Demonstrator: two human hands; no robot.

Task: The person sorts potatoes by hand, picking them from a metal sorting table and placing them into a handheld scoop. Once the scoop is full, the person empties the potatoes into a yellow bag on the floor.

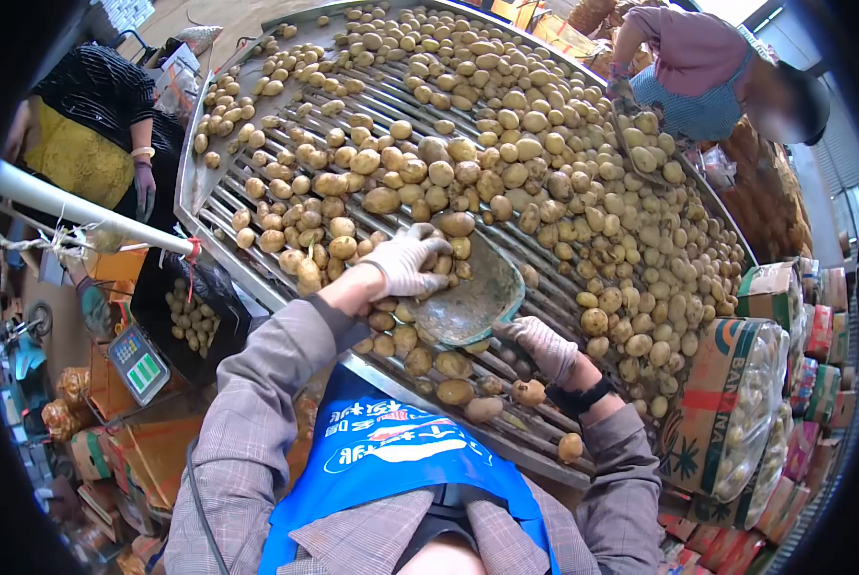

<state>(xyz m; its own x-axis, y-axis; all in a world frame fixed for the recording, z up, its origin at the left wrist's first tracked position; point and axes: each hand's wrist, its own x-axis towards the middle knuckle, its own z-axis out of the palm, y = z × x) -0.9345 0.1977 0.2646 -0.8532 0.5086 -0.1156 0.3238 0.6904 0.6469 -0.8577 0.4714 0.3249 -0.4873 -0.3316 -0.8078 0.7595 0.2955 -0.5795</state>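
Note:
My left hand (412, 263), in a pale glove with grey fingertips, reaches over the potatoes (458, 223) at the left side of a worn metal scoop (482, 299). Its fingers curl round a potato or two, partly hidden beneath them. The scoop lies tilted on the slatted sorting table (236, 199), with a green rim and a dirty, mostly bare inside. My right hand (541, 347), also gloved, is closed on the scoop's near right end. Several potatoes lie below the scoop near the table's front edge, and one potato (570, 447) sits past my right wrist.
Potatoes heap thickly across the table's right side. At the far right a person (690, 67) holds a loaded scoop (645, 149); another person (84, 125) stands left. A crate of potatoes (220, 321), a scale (140, 364) and a white pole (94, 208) are left; boxes (712, 402) stack right.

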